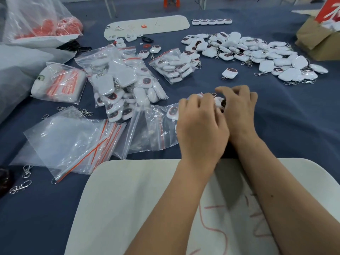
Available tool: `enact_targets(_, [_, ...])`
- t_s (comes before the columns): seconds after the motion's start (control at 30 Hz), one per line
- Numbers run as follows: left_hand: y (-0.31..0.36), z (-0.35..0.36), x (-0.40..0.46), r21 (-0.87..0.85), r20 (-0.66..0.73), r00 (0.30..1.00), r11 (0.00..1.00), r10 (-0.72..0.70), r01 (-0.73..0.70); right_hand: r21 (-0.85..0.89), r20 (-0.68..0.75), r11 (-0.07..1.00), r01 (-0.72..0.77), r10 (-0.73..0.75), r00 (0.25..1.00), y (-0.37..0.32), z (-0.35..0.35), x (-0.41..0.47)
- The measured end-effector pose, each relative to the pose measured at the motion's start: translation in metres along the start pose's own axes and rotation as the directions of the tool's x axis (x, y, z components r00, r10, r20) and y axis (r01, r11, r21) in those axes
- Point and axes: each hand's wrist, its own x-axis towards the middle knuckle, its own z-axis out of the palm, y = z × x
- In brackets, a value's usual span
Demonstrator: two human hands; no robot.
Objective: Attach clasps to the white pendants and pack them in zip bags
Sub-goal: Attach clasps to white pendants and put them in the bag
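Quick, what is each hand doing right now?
Left hand: fingers curled over white pendants, seemingly gripping them.
Right hand: fingers curled, pinching at the same pendants.

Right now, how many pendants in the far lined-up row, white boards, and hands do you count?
Row pendants: 5
Boards: 2
Hands: 2, left hand and right hand
Total: 9

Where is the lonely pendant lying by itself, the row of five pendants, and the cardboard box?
Lone pendant [229, 73], head view, on its white body.
Row of five pendants [211, 21], head view, on the middle pendant.
Cardboard box [319, 41], head view, on its brown side wall.
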Motion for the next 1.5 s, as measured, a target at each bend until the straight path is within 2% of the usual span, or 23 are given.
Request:
enact_targets(0.07, [-0.008,0.003,0.003,0.072,0.088,0.996,0.997,-0.022,0.015,-0.032,0.033,0.999,-0.037,0.038,0.999,-0.002,0.003,-0.001])
enact_targets(0.13, [-0.012,0.004,0.002,0.103,0.140,0.990,0.995,-0.007,-0.007,-0.009,0.007,1.000,-0.010,0.010,1.000,-0.006,0.004,-0.002])
enact_targets(0.27, [-0.018,0.000,0.006,0.157,0.171,0.985,0.988,-0.012,-0.015,0.251,-0.119,0.968,0.002,0.028,0.992,-0.008,-0.003,-0.005])
enact_targets(0.43, [-0.026,-0.010,0.013,0.172,0.196,0.971,0.980,-0.137,0.104,0.521,-0.111,0.854,0.007,0.060,0.992,-0.006,-0.008,-0.010])
enact_targets(0.5, [-0.024,-0.010,0.015,0.077,0.161,0.970,0.982,-0.181,0.170,0.641,0.006,0.762,-0.092,0.115,0.993,-0.006,-0.007,-0.011])
enact_targets(0.57, [-0.019,-0.010,0.017,-0.103,0.080,0.975,0.971,-0.208,0.216,0.736,0.163,0.648,-0.198,0.114,0.980,-0.005,-0.007,-0.014])
enact_targets(0.6, [-0.018,-0.010,0.019,-0.184,0.049,0.975,0.957,-0.217,0.223,0.740,0.199,0.639,-0.211,0.092,0.976,-0.003,-0.007,-0.015])
enact_targets(0.7, [-0.017,-0.009,0.020,-0.295,0.053,0.972,0.927,-0.228,0.233,0.713,0.171,0.686,-0.147,0.033,0.985,0.005,-0.008,-0.021])
enact_targets(0.83, [-0.019,-0.007,0.018,-0.354,0.129,0.980,0.916,-0.149,0.186,0.837,0.143,0.530,-0.137,0.031,0.989,0.007,-0.008,-0.021])
enact_targets(0.93, [-0.020,-0.005,0.018,-0.411,0.136,0.971,0.881,-0.196,0.235,0.879,0.174,0.438,-0.190,0.075,0.982,0.006,-0.009,-0.020])
enact_targets(1.13, [-0.022,-0.001,0.016,-0.409,0.169,0.958,0.867,-0.233,0.284,0.863,0.177,0.467,-0.191,0.076,0.981,0.004,-0.010,-0.020])
enact_targets(1.37, [-0.017,-0.005,0.018,-0.426,0.164,0.958,0.860,-0.233,0.282,0.783,0.169,0.610,-0.124,-0.017,0.985,-0.002,-0.012,-0.022])
enact_targets(1.5, [-0.014,-0.011,0.018,-0.402,0.166,0.952,0.865,-0.255,0.302,0.783,0.181,0.607,-0.138,-0.009,0.983,-0.005,-0.013,-0.022])
